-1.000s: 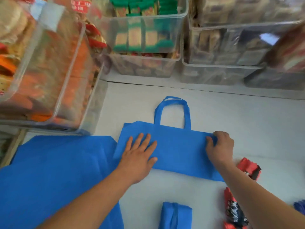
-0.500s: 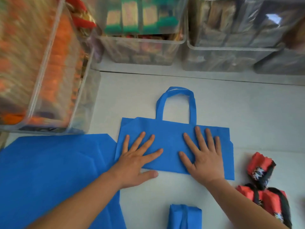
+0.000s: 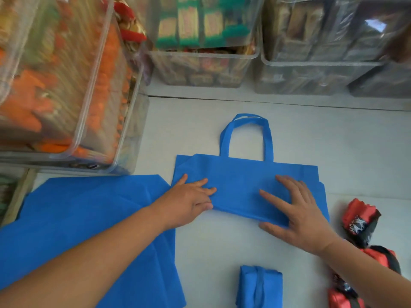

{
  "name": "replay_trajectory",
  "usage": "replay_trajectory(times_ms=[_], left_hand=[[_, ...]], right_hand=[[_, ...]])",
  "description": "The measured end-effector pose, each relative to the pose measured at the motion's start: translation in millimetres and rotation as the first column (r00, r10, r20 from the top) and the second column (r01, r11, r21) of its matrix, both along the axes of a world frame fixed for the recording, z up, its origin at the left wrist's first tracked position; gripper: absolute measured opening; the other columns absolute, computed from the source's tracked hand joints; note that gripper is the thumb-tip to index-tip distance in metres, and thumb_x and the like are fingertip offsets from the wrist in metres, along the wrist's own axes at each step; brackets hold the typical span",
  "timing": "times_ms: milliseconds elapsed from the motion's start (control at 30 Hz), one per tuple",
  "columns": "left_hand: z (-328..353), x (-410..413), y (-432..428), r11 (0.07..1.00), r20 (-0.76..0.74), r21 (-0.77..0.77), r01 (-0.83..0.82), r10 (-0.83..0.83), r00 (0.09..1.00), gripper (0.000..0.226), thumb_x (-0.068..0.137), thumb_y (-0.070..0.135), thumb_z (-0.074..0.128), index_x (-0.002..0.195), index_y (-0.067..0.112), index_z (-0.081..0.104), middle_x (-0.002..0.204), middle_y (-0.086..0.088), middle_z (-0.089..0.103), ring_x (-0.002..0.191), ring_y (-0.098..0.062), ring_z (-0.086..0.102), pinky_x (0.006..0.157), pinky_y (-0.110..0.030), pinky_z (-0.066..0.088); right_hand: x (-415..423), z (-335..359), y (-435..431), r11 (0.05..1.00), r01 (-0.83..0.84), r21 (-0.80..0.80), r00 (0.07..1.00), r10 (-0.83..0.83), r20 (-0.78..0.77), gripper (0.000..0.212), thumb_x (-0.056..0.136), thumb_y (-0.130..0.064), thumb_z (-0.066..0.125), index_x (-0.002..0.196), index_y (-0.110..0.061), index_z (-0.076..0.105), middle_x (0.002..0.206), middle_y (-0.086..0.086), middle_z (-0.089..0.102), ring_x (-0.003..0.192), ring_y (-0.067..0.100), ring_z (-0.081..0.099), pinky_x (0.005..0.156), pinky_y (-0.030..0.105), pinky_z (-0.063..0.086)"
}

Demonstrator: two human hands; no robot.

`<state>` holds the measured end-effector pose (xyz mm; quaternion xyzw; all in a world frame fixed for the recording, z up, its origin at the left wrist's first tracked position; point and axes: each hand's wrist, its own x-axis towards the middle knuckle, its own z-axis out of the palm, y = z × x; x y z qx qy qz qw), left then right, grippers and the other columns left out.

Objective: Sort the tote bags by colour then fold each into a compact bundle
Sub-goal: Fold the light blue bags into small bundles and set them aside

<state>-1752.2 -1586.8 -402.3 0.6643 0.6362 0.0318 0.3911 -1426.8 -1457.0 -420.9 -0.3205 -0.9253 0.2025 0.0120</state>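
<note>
1. Head view: a blue tote bag [image 3: 242,174] lies half folded at the middle of the white table [image 3: 344,141], its handle pointing to 12 o'clock.
2. The left hand [image 3: 189,201] pinches the bag's near left edge between its thumb and bent fingers.
3. The right hand [image 3: 298,214] lies flat on the bag with its fingers spread wide and its thumb at the near edge, which is raised between the hands.
4. A pile of flat blue bags [image 3: 89,218] at 8 o'clock touches the bag's left edge.
5. A folded blue bundle [image 3: 259,285] sits at 6 o'clock, with bare table between it and the bag.
6. Red and black bundles [image 3: 360,218] lie at 4 o'clock, just beside the bag's right edge.
7. Clear bins [image 3: 200,63] line the table from 10 to 2 o'clock, and the table is bare at 2 o'clock.
</note>
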Motion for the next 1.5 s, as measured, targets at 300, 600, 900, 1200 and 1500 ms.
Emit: replay_trajectory(times_ms=[300, 600, 900, 1200, 1500], left_hand=[[65.0, -9.1, 25.0, 0.998, -0.374, 0.047, -0.05, 0.064, 0.925, 0.035, 0.106, 0.056, 0.031, 0.1, 0.027, 0.049, 0.073, 0.006, 0.05, 0.076, -0.024, 0.052, 0.069, -0.037, 0.042], [-1.0, 22.6, 39.5, 0.945, -0.525, 0.321, 0.064, 0.121, 0.842, 0.065, 0.069, 0.012, 0.085, 0.131, 0.015, 0.066, 0.138, -0.01, 0.063, 0.128, -0.033, 0.06, 0.108, -0.06, 0.045], [-20.8, 11.5, 44.1, 0.971, -0.385, 0.24, -0.004, 0.099, 0.918, 0.081, 0.096, 0.07, 0.025, 0.163, 0.024, 0.02, 0.171, 0.003, 0.012, 0.158, -0.015, 0.001, 0.126, -0.049, -0.002], [-6.5, -4.6, 48.6, 0.995, -0.331, 0.098, 0.03, 0.005, 0.943, 0.124, 0.065, 0.101, 0.043, 0.162, 0.039, -0.004, 0.171, 0.009, -0.008, 0.155, -0.01, -0.019, 0.126, -0.042, -0.013], [-9.6, -18.0, 42.1, 0.983, -0.342, 0.174, 0.063, 0.0, 0.94, 0.132, 0.054, 0.092, 0.061, 0.161, 0.043, 0.002, 0.161, 0.001, 0.019, 0.15, -0.023, 0.016, 0.127, -0.044, -0.005]], right_hand=[[34.0, 64.6, 54.6, 0.922, 0.251, -0.296, 0.966, -0.258, 0.015, 0.061, 0.084, -0.085, 0.043, 0.098, -0.036, 0.076, 0.127, -0.03, 0.062, 0.108, -0.007, 0.062, 0.089, 0.023, 0.049], [-2.3, -0.7, 79.9, 0.87, 0.485, -0.089, 0.874, -0.481, 0.064, 0.018, 0.091, -0.042, 0.071, 0.099, -0.026, 0.071, 0.097, -0.011, 0.053, 0.099, 0.021, 0.05, 0.074, 0.035, 0.043], [0.7, -13.8, 65.6, 0.891, 0.436, 0.127, 0.898, -0.423, -0.119, 0.033, 0.098, -0.051, 0.057, 0.108, -0.028, 0.079, 0.097, -0.006, 0.057, 0.094, 0.022, 0.052, 0.063, 0.033, 0.049], [-42.0, 3.5, 42.4, 0.963, 0.062, 0.261, 0.997, -0.074, 0.036, 0.06, 0.101, -0.053, 0.04, 0.142, -0.013, 0.057, 0.136, 0.006, 0.062, 0.128, 0.031, 0.057, 0.117, 0.055, 0.034], [-63.6, -11.3, 32.3, 0.966, 0.21, 0.151, 0.977, -0.202, -0.063, 0.057, 0.098, -0.056, 0.047, 0.126, -0.01, 0.066, 0.108, 0.005, 0.058, 0.099, 0.029, 0.052, 0.1, 0.05, 0.045]])
